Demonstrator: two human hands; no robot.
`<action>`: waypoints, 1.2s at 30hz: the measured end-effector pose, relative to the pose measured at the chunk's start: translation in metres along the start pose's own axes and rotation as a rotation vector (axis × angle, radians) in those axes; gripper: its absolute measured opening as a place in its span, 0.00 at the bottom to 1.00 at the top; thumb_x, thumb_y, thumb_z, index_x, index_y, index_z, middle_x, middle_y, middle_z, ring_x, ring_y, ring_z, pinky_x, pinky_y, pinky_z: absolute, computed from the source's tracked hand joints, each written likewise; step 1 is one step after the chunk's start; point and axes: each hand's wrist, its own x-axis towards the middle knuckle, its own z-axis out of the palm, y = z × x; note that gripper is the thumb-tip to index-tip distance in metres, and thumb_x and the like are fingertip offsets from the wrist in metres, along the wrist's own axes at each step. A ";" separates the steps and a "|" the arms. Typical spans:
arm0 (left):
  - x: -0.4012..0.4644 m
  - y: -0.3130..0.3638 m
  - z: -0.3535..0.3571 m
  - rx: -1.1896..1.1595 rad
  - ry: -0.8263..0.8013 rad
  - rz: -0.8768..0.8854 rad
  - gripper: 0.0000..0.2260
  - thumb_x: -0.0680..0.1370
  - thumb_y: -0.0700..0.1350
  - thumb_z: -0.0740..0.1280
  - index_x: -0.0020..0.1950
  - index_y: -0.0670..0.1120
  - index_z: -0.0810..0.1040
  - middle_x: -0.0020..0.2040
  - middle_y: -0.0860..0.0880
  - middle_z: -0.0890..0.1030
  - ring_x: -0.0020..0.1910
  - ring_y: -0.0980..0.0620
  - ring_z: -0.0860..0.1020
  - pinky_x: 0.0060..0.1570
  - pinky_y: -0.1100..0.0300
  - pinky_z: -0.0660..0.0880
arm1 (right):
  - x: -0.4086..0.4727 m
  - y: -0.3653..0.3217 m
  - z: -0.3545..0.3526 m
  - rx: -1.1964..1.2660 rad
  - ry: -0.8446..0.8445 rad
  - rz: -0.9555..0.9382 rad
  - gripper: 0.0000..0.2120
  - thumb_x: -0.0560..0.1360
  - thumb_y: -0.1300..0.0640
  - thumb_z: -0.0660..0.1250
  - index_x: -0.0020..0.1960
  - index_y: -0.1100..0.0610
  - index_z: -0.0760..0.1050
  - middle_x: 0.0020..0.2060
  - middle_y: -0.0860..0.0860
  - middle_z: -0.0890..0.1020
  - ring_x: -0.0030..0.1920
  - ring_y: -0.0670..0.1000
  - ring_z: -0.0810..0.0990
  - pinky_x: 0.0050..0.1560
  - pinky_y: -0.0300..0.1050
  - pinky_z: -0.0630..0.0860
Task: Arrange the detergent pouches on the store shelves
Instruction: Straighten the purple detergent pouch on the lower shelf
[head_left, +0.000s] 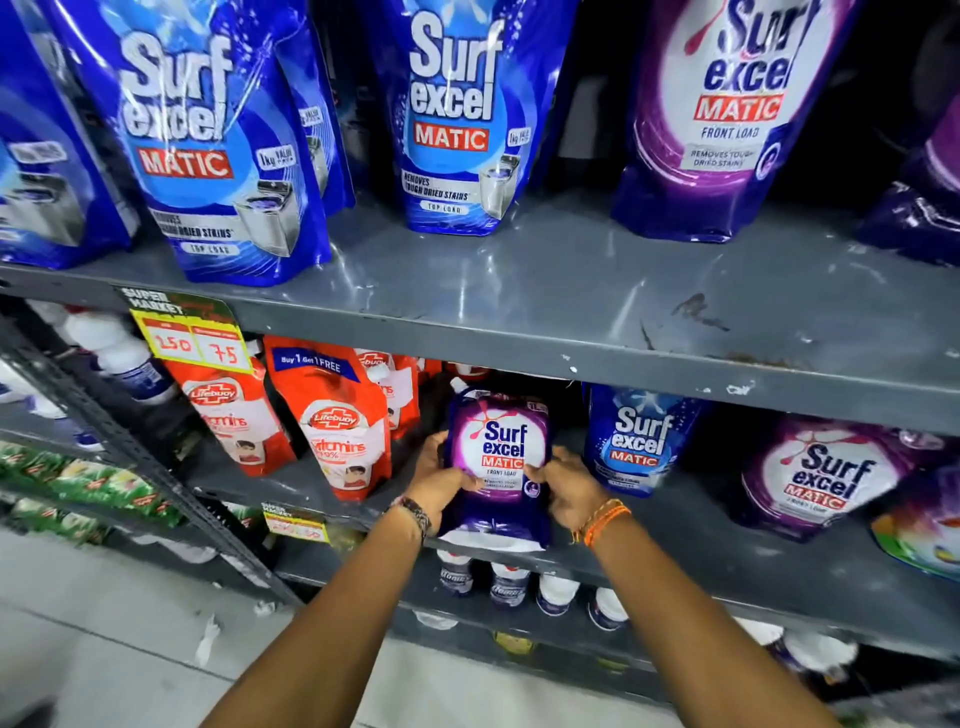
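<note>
A small purple Surf excel Matic front load pouch (500, 457) stands upright at the front edge of the middle shelf (727, 551). My left hand (439, 480) grips its left side and my right hand (563, 486) grips its right side. To its right stand a blue Surf excel pouch (636, 441) and a larger purple pouch (821, 478). On the upper shelf (519, 301) stand large blue pouches (208, 145), (457, 114) and a purple one (727, 114).
Red Lifebuoy refill pouches (343, 426) stand left of the held pouch. Yellow price tags (192, 332) hang on the shelf edges. White bottles (556, 592) fill the shelf below. Green packets (78, 483) lie on the rack at far left. The pale floor (104, 649) lies below.
</note>
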 end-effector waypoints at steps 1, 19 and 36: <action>-0.005 0.001 0.000 -0.021 -0.014 0.026 0.36 0.64 0.20 0.68 0.67 0.46 0.70 0.57 0.47 0.79 0.53 0.49 0.78 0.44 0.59 0.78 | -0.013 -0.007 0.003 -0.010 0.001 -0.041 0.32 0.68 0.71 0.72 0.70 0.59 0.68 0.61 0.56 0.82 0.65 0.58 0.78 0.73 0.63 0.68; -0.011 0.046 -0.001 0.309 0.111 0.425 0.44 0.70 0.24 0.66 0.78 0.49 0.48 0.68 0.45 0.73 0.63 0.53 0.72 0.64 0.55 0.71 | -0.040 -0.057 0.041 -0.247 0.104 -0.615 0.37 0.70 0.75 0.70 0.73 0.54 0.63 0.69 0.54 0.76 0.69 0.52 0.75 0.69 0.56 0.74; -0.005 0.011 -0.011 0.321 0.120 0.427 0.47 0.68 0.24 0.69 0.76 0.53 0.50 0.72 0.44 0.68 0.71 0.48 0.70 0.69 0.49 0.71 | -0.049 -0.032 0.017 -0.497 0.094 -0.572 0.31 0.72 0.73 0.69 0.71 0.61 0.64 0.66 0.54 0.76 0.66 0.48 0.75 0.70 0.47 0.72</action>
